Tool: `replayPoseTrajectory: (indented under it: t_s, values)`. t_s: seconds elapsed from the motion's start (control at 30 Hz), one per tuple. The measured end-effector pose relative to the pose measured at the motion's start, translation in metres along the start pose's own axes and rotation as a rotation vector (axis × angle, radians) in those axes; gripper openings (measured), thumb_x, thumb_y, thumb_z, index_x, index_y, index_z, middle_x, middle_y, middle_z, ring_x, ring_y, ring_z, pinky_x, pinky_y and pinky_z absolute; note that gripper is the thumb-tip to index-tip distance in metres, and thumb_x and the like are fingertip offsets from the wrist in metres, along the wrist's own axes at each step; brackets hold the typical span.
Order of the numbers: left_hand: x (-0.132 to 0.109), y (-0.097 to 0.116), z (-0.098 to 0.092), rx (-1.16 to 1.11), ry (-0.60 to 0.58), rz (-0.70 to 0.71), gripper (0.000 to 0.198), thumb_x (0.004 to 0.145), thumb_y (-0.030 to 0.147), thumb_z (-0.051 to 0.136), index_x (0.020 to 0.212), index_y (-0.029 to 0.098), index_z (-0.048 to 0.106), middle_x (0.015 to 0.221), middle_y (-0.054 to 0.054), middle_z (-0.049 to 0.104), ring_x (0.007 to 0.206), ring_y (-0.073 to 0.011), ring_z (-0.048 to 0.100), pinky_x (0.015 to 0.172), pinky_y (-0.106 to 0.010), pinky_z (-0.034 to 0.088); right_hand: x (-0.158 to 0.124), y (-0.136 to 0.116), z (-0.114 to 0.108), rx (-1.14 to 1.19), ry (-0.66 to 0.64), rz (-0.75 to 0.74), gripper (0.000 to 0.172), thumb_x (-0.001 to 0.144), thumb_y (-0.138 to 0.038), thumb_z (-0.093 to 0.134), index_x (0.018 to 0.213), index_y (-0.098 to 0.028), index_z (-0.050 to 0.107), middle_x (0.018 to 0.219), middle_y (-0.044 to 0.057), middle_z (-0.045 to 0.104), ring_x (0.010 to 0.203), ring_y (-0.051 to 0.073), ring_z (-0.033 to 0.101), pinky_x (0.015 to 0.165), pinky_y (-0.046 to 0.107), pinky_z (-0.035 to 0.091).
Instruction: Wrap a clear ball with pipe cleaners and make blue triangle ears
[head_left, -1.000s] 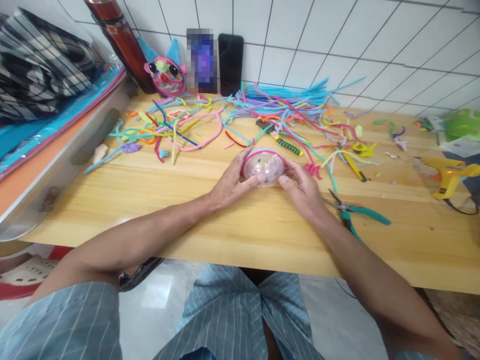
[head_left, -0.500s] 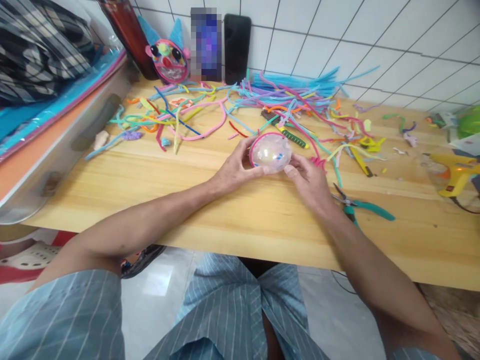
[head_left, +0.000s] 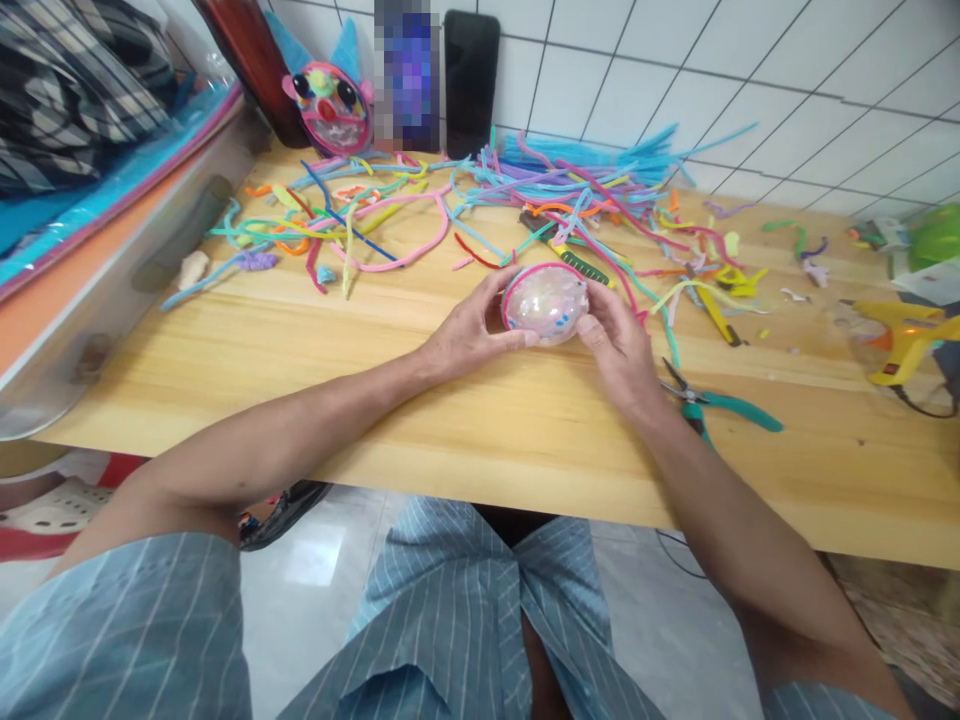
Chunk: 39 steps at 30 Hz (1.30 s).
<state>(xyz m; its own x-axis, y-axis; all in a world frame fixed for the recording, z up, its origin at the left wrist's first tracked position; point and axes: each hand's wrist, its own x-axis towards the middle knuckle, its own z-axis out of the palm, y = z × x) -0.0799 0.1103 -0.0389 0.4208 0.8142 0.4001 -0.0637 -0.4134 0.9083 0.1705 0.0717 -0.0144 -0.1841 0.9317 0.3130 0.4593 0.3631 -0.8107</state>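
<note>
Nearest is the person's blue-grey striped shirt (head_left: 420, 640), below the front edge of a pale wooden table (head_left: 420, 440). On it, beside the right forearm, lie steel-nosed pliers with teal handles (head_left: 742, 408), spread open.

Just beyond, over the middle of the table, the left hand (head_left: 480, 325) and the right hand (head_left: 619, 335) hold a clear rounded plastic shell with a pink rim (head_left: 546, 302) between them, fingers curved around its two sides (whether it also rests on the wood, I cannot tell). Small blue spots show on it.

Right behind the shell lies a green-and-yellow ribbed cutter handle (head_left: 585, 267); well to the right is a yellow plastic glue gun (head_left: 904, 335). Farther back spreads a heap of fuzzy multicoloured craft stems (head_left: 600, 175). Along the white tiled wall (head_left: 600, 50) stand a dark red cylindrical bottle (head_left: 259, 70), a pink-rimmed round figure with blue pointed ears (head_left: 335, 105) and a black upright phone (head_left: 471, 85).
</note>
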Motion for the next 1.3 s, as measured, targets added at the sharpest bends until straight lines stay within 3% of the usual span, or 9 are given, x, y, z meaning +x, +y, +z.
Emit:
replayPoseTrajectory:
  t_s: [0.17, 0.43, 0.63, 0.83, 1.07, 1.3]
  values:
    - [-0.002, 0.001, 0.002, 0.012, 0.002, 0.002, 0.105, 0.076, 0.068, 0.094, 0.162, 0.028, 0.047, 0.167, -0.019, 0.053, 0.156, -0.0409, 0.054, 0.132, -0.064, 0.044, -0.002, -0.006, -0.002, -0.006, 0.108, 0.011, 0.069, 0.103, -0.080, 0.054, 0.151, -0.032, 0.064, 0.151, 0.011, 0.071, 0.142, 0.036, 0.066, 0.126, 0.063, 0.049]
    - [-0.004, 0.006, 0.001, 0.037, 0.013, -0.064, 0.111, 0.073, 0.069, 0.096, 0.165, 0.032, 0.046, 0.168, -0.017, 0.054, 0.146, -0.0408, 0.061, 0.125, -0.066, 0.051, -0.001, -0.006, -0.001, -0.010, 0.113, -0.016, 0.066, 0.103, -0.080, 0.052, 0.150, -0.035, 0.065, 0.151, 0.009, 0.071, 0.143, 0.036, 0.065, 0.126, 0.065, 0.049]
    - [-0.006, 0.003, -0.001, 0.090, 0.052, -0.038, 0.109, 0.074, 0.066, 0.097, 0.165, 0.032, 0.048, 0.171, -0.018, 0.049, 0.149, -0.0425, 0.058, 0.125, -0.064, 0.051, 0.001, -0.005, -0.001, -0.003, 0.102, -0.011, 0.064, 0.103, -0.079, 0.053, 0.149, -0.035, 0.065, 0.152, 0.009, 0.070, 0.143, 0.035, 0.065, 0.127, 0.064, 0.049]
    - [-0.004, -0.001, -0.002, 0.057, 0.020, -0.038, 0.103, 0.081, 0.065, 0.092, 0.167, 0.032, 0.046, 0.162, -0.018, 0.060, 0.133, -0.0376, 0.071, 0.115, -0.062, 0.060, 0.002, 0.001, -0.001, -0.025, 0.086, -0.006, 0.066, 0.101, -0.079, 0.057, 0.152, -0.038, 0.062, 0.150, 0.009, 0.070, 0.137, 0.034, 0.068, 0.119, 0.063, 0.056]
    - [-0.004, 0.004, -0.004, 0.110, 0.012, -0.015, 0.099, 0.082, 0.066, 0.091, 0.165, 0.033, 0.049, 0.169, -0.016, 0.053, 0.148, -0.0404, 0.061, 0.125, -0.065, 0.053, -0.001, 0.004, 0.000, -0.006, 0.098, 0.007, 0.065, 0.101, -0.075, 0.063, 0.154, -0.038, 0.060, 0.151, 0.010, 0.067, 0.125, 0.033, 0.073, 0.110, 0.060, 0.062]
    - [-0.004, 0.001, -0.003, 0.121, 0.018, -0.033, 0.104, 0.079, 0.067, 0.092, 0.167, 0.034, 0.047, 0.171, -0.016, 0.052, 0.152, -0.0416, 0.057, 0.129, -0.066, 0.048, 0.000, 0.004, 0.001, -0.002, 0.108, -0.008, 0.062, 0.101, -0.075, 0.061, 0.152, -0.039, 0.060, 0.150, 0.010, 0.068, 0.132, 0.033, 0.070, 0.113, 0.059, 0.061]
